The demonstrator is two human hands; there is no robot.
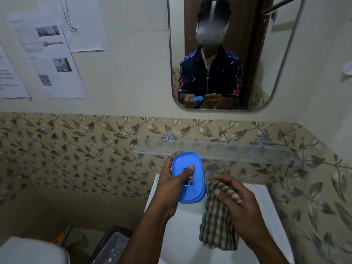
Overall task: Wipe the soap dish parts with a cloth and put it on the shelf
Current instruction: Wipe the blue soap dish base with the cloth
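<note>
Head view, hands [169, 185] hold blue soap dish [190, 178], checked cloth [219, 221], below shelf edge [215, 156]

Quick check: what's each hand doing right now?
Left hand: grip on the blue soap dish.
Right hand: grip on the checked cloth.

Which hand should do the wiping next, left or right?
Right. The right hand already grips the cloth beside the dish. The left hand is busy holding the dish, thumb inside it.
</note>
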